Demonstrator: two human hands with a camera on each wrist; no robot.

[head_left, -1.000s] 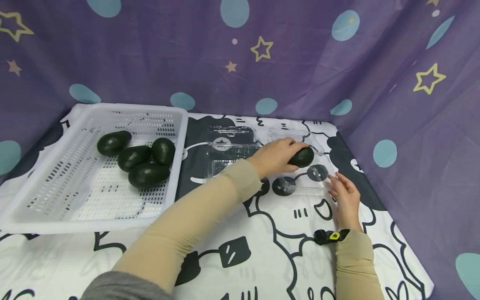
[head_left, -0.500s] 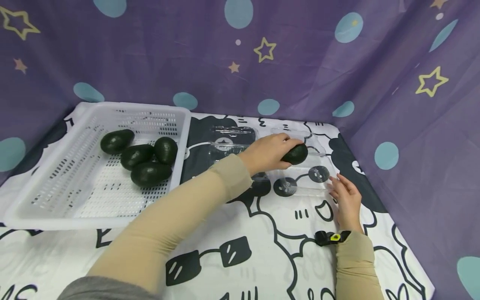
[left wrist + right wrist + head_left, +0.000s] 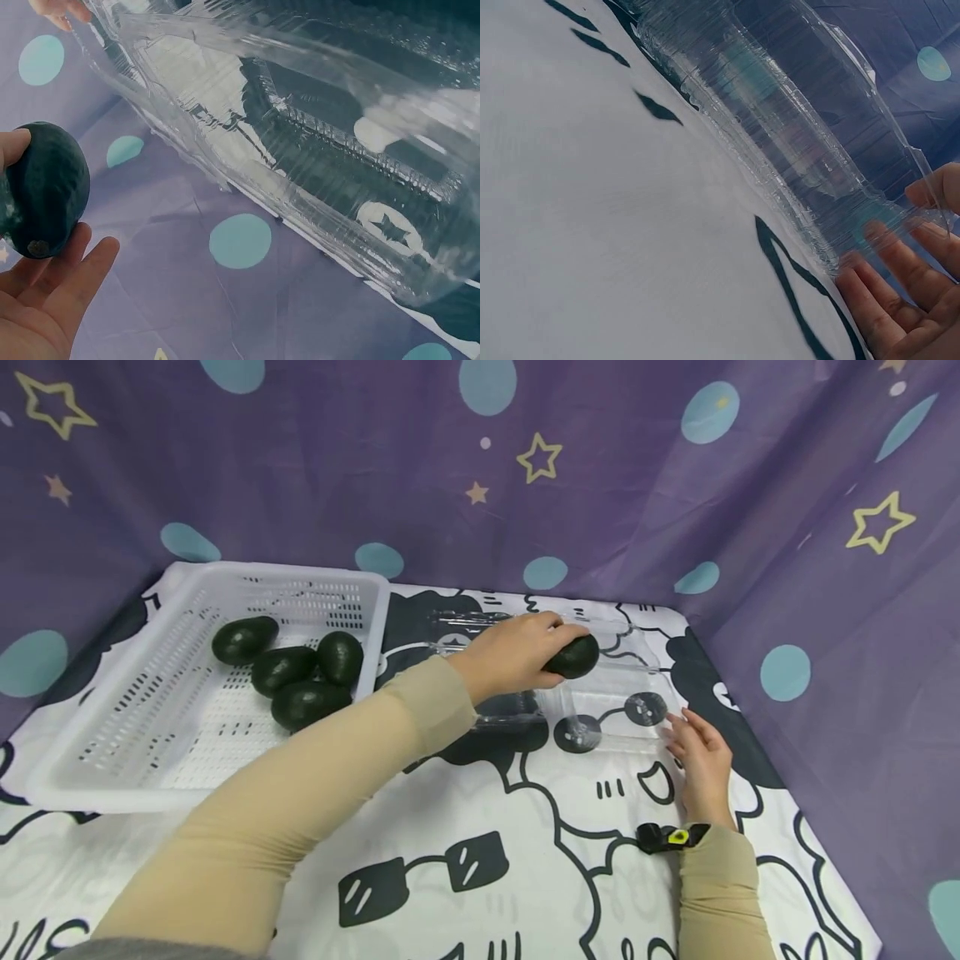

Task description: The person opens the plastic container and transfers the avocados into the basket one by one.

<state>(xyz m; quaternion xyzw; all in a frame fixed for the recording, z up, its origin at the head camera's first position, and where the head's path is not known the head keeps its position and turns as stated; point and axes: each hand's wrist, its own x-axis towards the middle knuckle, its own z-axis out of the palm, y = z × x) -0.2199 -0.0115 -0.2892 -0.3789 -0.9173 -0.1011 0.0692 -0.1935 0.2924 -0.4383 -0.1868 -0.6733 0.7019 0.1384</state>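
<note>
Left hand [image 3: 510, 653]: reaching across from the left, fingers and thumb curling round an avocado [image 3: 573, 657]; grip clamped on the fruit, palm lying behind it in the left wrist view.
Avocado: dark green, being held just above the far half of the clamshell [image 3: 615, 693]; hard to tell whether touching the plastic or hovering over it.
Right hand [image 3: 701, 762]: lying at the clamshell's near right corner, fingers straight and spread; fingertips [image 3: 900, 259] pressing against the clear rim in the right wrist view; grip apart, clamping nothing.
Clamshell: clear plastic, lying open on the surface [image 3: 525, 827], right of centre; black cartoon print showing through its floor; ribbed wall filling the right wrist view.
Second clamshell [image 3: 468, 647]: also clear, sitting just left of the first, partly hidden behind the left forearm; touching or apart, cannot tell.
Basket [image 3: 112, 752]: white, slotted, standing at the left of the surface, well apart from the right hand.
Basket fruit [image 3: 296, 672]: four more dark avocados bunching together toward the basket's far right corner, three of them touching.
Surface: wearing a white cloth with black cartoon drawings.
Backdrop [image 3: 420, 468]: purple cloth with stars and blue dots, hanging behind and to the right.
</note>
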